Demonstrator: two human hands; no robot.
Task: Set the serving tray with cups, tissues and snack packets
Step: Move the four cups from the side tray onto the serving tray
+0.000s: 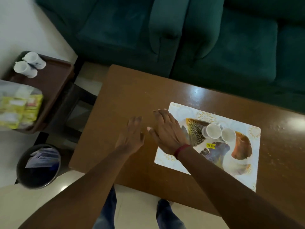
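wooden table (132,96) under both hands (empty, fingers spread): left hand (132,136), right hand (166,134).

Both hands empty, spread flat above brown table (132,96); 2 cups (220,132) on patterned tray (247,171).

The bench (132,96) looks like brown wood, glossy enough to throw back light near its far edge. The tray (244,177) on it has a smooth, printed, slightly shiny face. The 2 cups (219,132) look like matt white paper. The sofa (214,47) is soft dark green cloth. The bin (24,176) has a dark, shiny rim. The packets (18,109) show glossy yellow wrapping.
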